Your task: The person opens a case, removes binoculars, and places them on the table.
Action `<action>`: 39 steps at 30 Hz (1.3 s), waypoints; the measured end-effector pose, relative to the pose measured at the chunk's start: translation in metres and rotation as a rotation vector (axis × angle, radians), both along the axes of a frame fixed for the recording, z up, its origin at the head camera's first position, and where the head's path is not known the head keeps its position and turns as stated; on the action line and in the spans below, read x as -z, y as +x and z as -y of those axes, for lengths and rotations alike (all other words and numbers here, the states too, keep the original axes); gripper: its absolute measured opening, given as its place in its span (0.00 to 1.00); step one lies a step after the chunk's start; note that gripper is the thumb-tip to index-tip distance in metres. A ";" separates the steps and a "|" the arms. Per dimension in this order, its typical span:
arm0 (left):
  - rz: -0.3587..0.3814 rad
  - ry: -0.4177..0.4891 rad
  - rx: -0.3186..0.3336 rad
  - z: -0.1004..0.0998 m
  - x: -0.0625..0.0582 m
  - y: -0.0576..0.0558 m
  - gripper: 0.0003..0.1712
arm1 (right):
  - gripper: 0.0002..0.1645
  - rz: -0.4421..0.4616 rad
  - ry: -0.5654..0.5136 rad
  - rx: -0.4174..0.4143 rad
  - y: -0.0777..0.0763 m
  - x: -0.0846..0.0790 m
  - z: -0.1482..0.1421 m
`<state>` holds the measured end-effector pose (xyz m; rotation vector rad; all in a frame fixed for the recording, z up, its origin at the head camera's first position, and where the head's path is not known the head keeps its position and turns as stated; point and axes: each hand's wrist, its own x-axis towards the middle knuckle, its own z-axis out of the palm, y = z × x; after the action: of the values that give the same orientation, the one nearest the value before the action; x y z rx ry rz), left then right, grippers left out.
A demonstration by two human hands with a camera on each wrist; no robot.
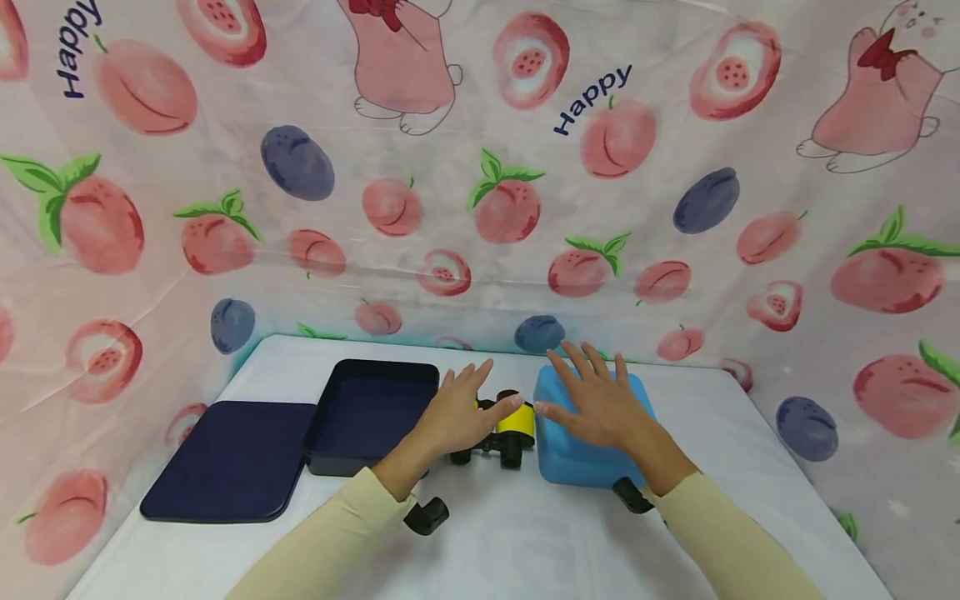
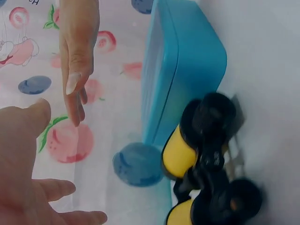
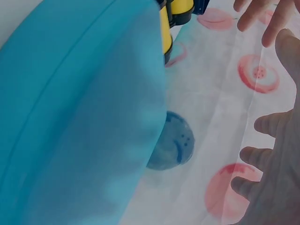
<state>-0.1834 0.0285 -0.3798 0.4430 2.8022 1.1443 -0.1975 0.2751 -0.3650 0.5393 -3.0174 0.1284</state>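
My left hand (image 1: 457, 412) hovers with spread fingers between a dark navy box (image 1: 375, 408) and black-and-yellow binoculars (image 1: 516, 425), hiding part of both in the head view. My right hand (image 1: 600, 404), fingers also spread, is over a light blue box (image 1: 577, 454). The wrist views show both hands apart from the things and holding nothing. In the left wrist view the binoculars (image 2: 211, 154) lie on the white table beside the blue box (image 2: 197, 56). The navy box stands uncovered, with nothing visible inside.
A flat navy lid (image 1: 228, 462) lies left of the navy box, against its side. The white table (image 1: 510, 542) ends at a fruit-printed curtain (image 1: 465, 175) at the back and sides. Small black wrist devices (image 1: 427, 517) hang below both wrists.
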 end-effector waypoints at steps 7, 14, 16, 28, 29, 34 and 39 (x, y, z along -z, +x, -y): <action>0.111 0.154 0.026 -0.015 0.010 -0.001 0.51 | 0.54 0.001 -0.018 0.002 0.002 0.007 -0.016; 0.224 0.287 0.010 -0.029 0.019 -0.003 0.50 | 0.54 0.008 -0.033 0.028 0.004 0.013 -0.034; 0.269 0.344 0.000 -0.033 0.020 -0.003 0.48 | 0.54 0.019 -0.045 0.042 0.005 0.014 -0.040; 0.485 0.566 -0.118 -0.064 0.029 -0.005 0.34 | 0.53 0.115 -0.268 0.106 0.007 0.031 -0.087; 0.489 0.575 -0.120 -0.067 0.030 -0.004 0.34 | 0.53 0.125 -0.294 0.117 0.007 0.032 -0.092; 0.472 0.572 -0.147 -0.079 0.033 -0.002 0.33 | 0.53 0.202 -0.416 0.256 0.010 0.034 -0.108; 0.445 0.547 -0.191 -0.083 0.034 -0.003 0.32 | 0.51 0.329 -0.524 0.422 0.007 0.033 -0.117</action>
<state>-0.1866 0.1113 -0.4136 -0.0593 2.1644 1.7938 -0.1906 0.3919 -0.3978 -0.1815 -3.1129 1.0244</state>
